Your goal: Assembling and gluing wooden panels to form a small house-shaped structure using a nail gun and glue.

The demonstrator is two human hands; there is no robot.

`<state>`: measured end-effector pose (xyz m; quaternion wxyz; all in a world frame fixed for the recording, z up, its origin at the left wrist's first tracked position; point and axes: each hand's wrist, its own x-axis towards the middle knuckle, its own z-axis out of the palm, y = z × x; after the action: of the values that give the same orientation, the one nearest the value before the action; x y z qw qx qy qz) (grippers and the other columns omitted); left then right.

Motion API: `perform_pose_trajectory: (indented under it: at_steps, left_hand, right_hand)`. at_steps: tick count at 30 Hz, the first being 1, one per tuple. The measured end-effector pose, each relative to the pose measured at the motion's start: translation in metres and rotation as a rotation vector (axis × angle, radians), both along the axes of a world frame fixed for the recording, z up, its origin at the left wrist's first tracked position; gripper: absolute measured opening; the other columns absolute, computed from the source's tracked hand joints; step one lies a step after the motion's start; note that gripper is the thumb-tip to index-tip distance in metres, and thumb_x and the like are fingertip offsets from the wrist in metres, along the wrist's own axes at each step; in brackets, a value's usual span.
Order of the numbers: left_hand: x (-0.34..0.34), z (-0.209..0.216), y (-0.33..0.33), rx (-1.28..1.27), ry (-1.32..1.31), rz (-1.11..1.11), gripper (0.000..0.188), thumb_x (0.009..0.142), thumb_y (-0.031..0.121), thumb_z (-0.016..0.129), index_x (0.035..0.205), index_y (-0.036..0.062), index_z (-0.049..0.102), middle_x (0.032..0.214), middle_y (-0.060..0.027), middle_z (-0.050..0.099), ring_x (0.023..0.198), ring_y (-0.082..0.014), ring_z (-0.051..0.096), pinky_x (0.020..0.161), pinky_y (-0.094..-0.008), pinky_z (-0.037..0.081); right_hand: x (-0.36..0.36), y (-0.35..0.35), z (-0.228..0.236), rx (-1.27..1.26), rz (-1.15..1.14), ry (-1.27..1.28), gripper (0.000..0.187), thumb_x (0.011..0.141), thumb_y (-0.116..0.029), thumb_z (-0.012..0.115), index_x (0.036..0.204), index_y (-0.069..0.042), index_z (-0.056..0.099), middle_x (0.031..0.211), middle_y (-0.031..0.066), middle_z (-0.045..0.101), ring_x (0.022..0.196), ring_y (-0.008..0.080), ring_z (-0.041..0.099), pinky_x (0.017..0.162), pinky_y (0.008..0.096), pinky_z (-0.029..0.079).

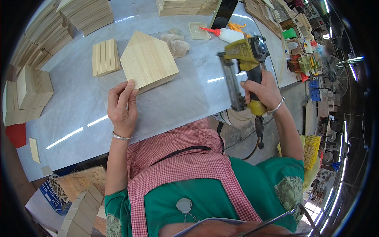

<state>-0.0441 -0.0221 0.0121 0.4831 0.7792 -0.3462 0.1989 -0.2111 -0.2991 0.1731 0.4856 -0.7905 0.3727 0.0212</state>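
Note:
My right hand (267, 90) is wrapped round the grip of a yellow and black air nail gun (241, 55), held up over the table's right front edge. Its hose fitting points down beneath my hand. A pale wooden house-shaped block or box (149, 61) with a peaked end lies on the table, left of the nail gun and apart from it. At its near left corner, the fingers of my left hand (122, 108) are closed on the edge. Beside it lies a small grooved wooden panel (106, 57).
Stacks of wooden boards (85, 15) line the table's (79, 102) far left. Toward the far right are a white squeeze bottle (230, 35) with a red tip, a shallow tray (199, 31) and a crumpled translucent bag (175, 42). A bucket (235, 118) stands below the front edge.

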Motion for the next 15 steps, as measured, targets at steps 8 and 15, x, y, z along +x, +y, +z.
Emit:
perform_pose_trajectory:
  at_steps: [8,15]
  left_hand:
    - [0.002,-0.001,-0.001,0.001,-0.05,-0.007,0.024,0.081,0.004,0.069,0.106,0.0025,0.067,0.094,-0.0106,0.06,0.078,-0.0189,0.061,0.065,-0.0274,0.052]
    - [0.003,-0.001,-0.001,-0.015,-0.061,-0.012,0.023,0.081,0.005,0.069,0.105,0.0028,0.068,0.094,-0.0109,0.06,0.076,-0.0191,0.061,0.063,-0.0276,0.052]
  right_hand:
    - [0.037,0.054,0.028,0.201,0.252,0.085,0.028,0.082,-0.018,0.069,0.089,0.006,0.057,0.056,0.003,0.056,0.044,0.0091,0.054,0.042,0.0244,0.043]
    - [0.041,0.057,0.024,0.199,0.295,0.117,0.029,0.083,-0.019,0.069,0.089,0.006,0.057,0.055,0.0032,0.056,0.043,0.0089,0.053,0.041,0.0243,0.042]
